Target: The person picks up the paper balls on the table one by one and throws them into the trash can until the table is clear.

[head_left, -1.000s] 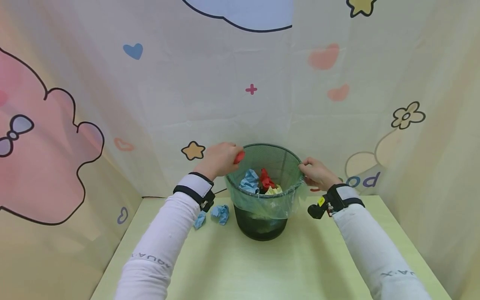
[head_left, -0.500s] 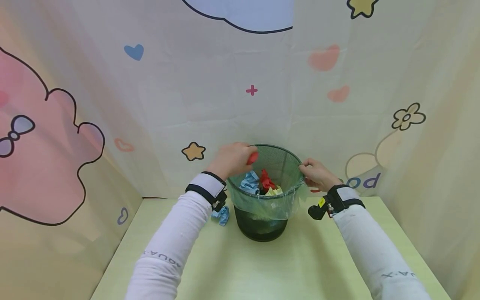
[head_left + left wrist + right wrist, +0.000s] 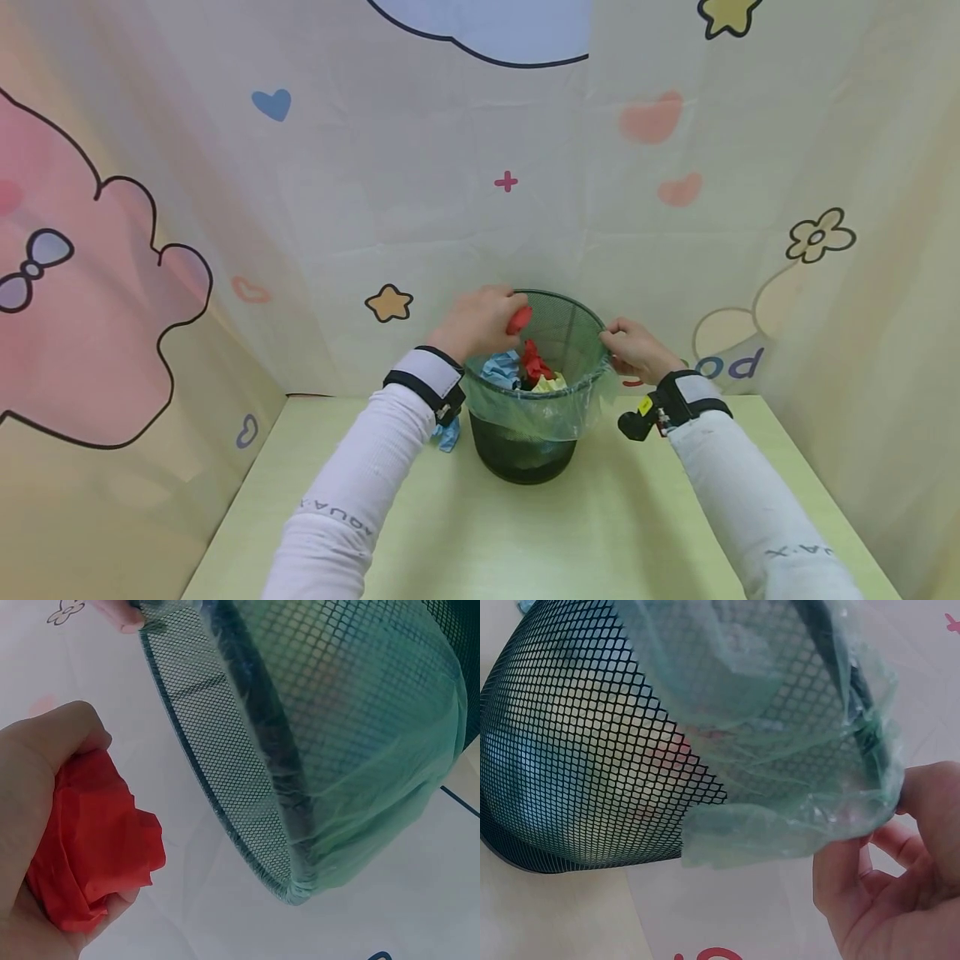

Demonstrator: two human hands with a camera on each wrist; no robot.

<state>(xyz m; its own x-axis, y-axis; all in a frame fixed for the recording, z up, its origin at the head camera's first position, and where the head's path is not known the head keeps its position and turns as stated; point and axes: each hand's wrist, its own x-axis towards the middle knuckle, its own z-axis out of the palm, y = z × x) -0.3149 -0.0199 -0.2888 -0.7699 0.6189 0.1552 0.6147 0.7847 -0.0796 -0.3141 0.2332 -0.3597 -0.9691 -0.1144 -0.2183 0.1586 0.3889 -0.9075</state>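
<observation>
My left hand grips a crumpled red paper ball above the left side of a dark mesh wastebasket. Fingers wrap the ball, which sits apart from the rim in the left wrist view. A thin green bag lines the basket and folds over its rim. On the right, my right hand pinches the rim and liner between thumb and fingers. Inside the basket lie crumpled blue paper, red paper and pale yellow paper. The basket's bottom is hidden from above.
Crumpled blue paper lies on the pale table left of the basket, partly covered by my left wrist. Behind the basket hangs a printed curtain, with more curtain along both sides.
My left hand has carried the red paper ball rightward, from the basket's left rim to over its opening. The left forearm now covers more of the blue paper outside. My right hand stays put.
</observation>
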